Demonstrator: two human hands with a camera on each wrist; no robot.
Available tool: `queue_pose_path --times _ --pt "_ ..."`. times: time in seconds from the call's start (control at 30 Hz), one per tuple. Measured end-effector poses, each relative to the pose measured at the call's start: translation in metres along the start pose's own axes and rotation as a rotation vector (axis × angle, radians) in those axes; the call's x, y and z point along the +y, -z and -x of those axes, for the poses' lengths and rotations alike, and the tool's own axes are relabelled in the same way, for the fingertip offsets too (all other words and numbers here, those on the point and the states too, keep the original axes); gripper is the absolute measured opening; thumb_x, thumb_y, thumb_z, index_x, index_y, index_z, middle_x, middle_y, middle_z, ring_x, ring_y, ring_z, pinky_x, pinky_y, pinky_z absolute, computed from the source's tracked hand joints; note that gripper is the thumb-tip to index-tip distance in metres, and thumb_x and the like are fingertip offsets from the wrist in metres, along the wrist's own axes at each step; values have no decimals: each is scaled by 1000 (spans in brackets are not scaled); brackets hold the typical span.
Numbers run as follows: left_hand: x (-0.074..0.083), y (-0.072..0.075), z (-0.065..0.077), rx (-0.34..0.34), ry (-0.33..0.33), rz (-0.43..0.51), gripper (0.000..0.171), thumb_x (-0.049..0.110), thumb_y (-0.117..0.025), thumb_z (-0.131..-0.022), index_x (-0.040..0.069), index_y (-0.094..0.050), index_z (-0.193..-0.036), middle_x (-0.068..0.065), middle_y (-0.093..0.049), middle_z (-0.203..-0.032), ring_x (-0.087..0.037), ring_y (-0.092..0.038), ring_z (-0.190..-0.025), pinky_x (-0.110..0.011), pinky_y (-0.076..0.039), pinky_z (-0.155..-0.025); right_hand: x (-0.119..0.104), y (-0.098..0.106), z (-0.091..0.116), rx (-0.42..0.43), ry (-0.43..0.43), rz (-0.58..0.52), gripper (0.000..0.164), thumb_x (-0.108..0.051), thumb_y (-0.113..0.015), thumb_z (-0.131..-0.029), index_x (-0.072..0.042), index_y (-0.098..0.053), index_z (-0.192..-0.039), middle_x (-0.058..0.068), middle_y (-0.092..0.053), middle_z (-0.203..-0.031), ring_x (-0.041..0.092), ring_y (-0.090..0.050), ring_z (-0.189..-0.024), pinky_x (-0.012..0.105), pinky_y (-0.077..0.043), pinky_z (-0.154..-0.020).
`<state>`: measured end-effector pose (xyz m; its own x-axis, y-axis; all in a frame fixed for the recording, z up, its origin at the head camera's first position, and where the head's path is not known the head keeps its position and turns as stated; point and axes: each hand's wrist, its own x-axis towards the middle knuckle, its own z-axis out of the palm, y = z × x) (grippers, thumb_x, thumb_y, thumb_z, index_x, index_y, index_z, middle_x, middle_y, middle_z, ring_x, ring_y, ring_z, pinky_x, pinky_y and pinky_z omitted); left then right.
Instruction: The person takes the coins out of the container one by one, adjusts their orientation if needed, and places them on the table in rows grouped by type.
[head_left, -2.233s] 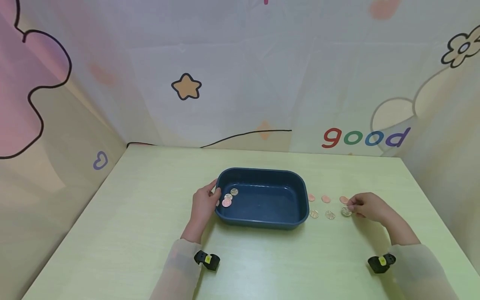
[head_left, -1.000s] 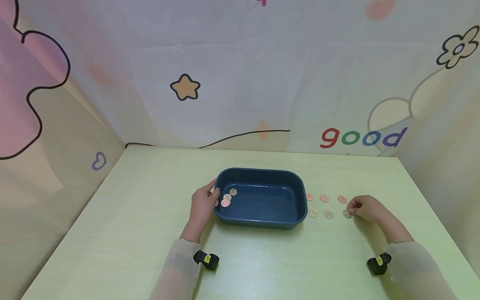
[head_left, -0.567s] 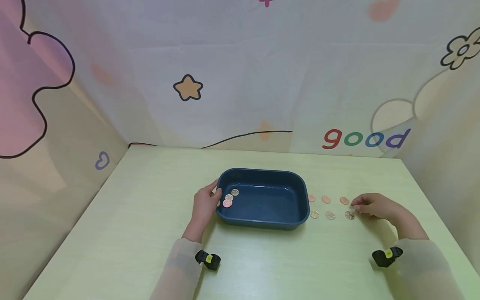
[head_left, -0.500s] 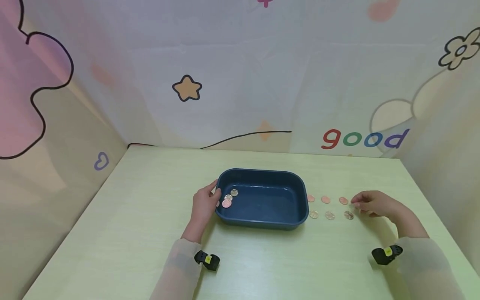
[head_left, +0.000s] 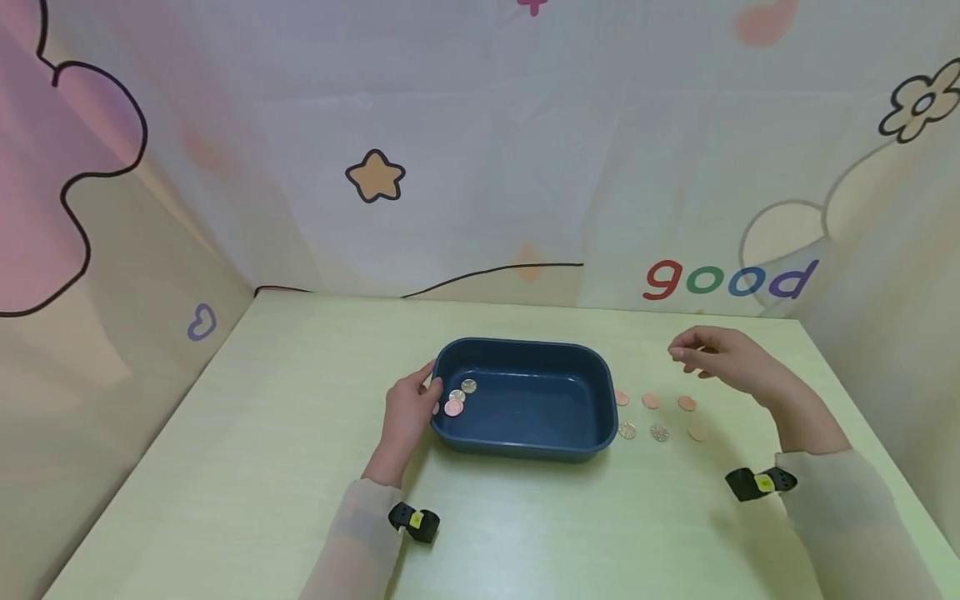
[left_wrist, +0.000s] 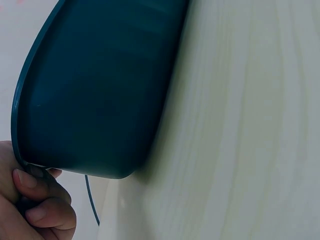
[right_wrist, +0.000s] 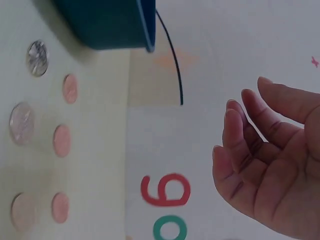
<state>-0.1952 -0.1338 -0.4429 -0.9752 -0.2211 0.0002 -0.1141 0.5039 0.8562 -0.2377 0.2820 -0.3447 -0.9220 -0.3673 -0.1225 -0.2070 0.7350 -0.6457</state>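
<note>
So the left hand (head_left: 406,408) is gripping a blue basin (head_left: 525,417) by its end, a few coins (head_left: 453,407) lying inside right beside it. The right hand (head_left: 731,360) is just hovering, fingers loosely curved, thumb apart, two coin rows (head_left: 650,401) sitting below it.

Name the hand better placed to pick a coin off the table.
Right, most likely: the right hand is empty and hovers near the coins, while the left hand grips the left end of the blue bin.
</note>
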Motion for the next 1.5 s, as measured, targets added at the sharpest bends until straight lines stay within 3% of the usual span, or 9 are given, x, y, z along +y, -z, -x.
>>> queue_pose_path --times 0.13,0.4,0.67,0.83,0.97,1.27,1.5 --pt "1 0 0 2 -7 -4 44 14 -58 -100 2 -60 -141 3 -43 -57 -10 -39 -50 -21 -32 -51 -33 1 -8 -6 68 -15 28 -22 -55 -105 0 -63 -121 7 -66 -108 14 -62 -93 34 -53 -84" --pt "0 0 1 1 -6 -2 44 14 -58 -99 1 -60 -141 4 -45 -56 -9 -39 -49 -21 -32 -50 -81 -8 -37 -84 134 41 25 -22 -60 -103 -2 -65 -118 8 -66 -102 18 -61 -93 31 -52 -81" --pt "0 0 -1 2 9 -3 44 14 -58 -100 2 -60 -142 3 -47 -56 -9 -40 -49 -21 -32 -51 -116 -25 -68 -273 205 116 25 -22 -63 -100 -3 -68 -117 14 -71 -107 24 -65 -95 36 -53 -84" --pt "-1 1 0 0 12 -9 44 14 -58 -100 2 -60 -142 3 -46 -57 -9 -40 -50 -21 -32 -51 -128 -42 -94 -399 268 213 33 -20 -62 -100 -1 -67 -126 16 -72 -119 30 -68 -110 47 -54 -100" --pt "-2 1 0 0 12 -6 43 14 -58 -100 2 -60 -141 3 -46 -56 -9 -40 -49 -21 -32 -50 -135 -62 -114 -464 299 284 36 -18 -62 -100 2 -65 -130 18 -71 -125 34 -66 -119 48 -52 -105" --pt "-2 1 -1 -2 8 -14 43 14 -58 -99 2 -60 -141 4 -44 -56 -9 -39 -49 -21 -32 -50 -141 -104 -142 -505 348 309 32 -12 -64 -99 5 -65 -126 19 -72 -120 30 -67 -111 42 -53 -104" --pt "0 0 -1 1 -3 -10 43 13 -58 -99 2 -61 -140 4 -45 -56 -8 -40 -48 -21 -32 -50 -141 -130 -154 -515 299 316 29 -8 -64 -98 2 -66 -125 18 -71 -120 24 -68 -104 36 -55 -98"
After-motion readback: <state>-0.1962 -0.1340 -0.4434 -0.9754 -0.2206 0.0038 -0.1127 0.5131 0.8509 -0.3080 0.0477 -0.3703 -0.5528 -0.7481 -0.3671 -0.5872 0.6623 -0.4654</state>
